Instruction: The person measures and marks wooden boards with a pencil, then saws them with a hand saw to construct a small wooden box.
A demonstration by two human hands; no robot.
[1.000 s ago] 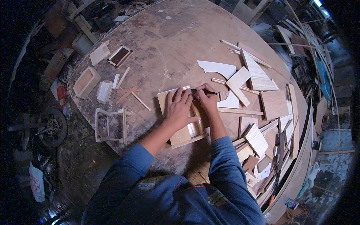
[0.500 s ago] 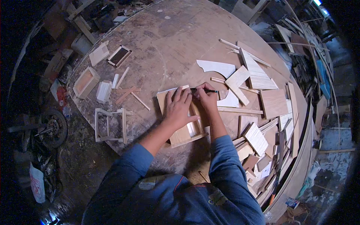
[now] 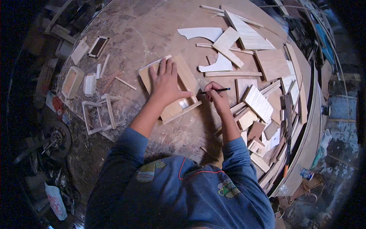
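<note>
Pressing flat with fingers spread, the left hand holds down a wooden board at frame center on the bench. Just right of the board's edge, the right hand is closed around a dark pencil, its tip near the left thumb.

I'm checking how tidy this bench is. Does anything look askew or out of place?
Yes: offcuts lie heaped at odd angles along the table's right edge, some overlapping. The left hand presses a board flat; the right hand holds a pencil. Nothing looks spilled.
</note>
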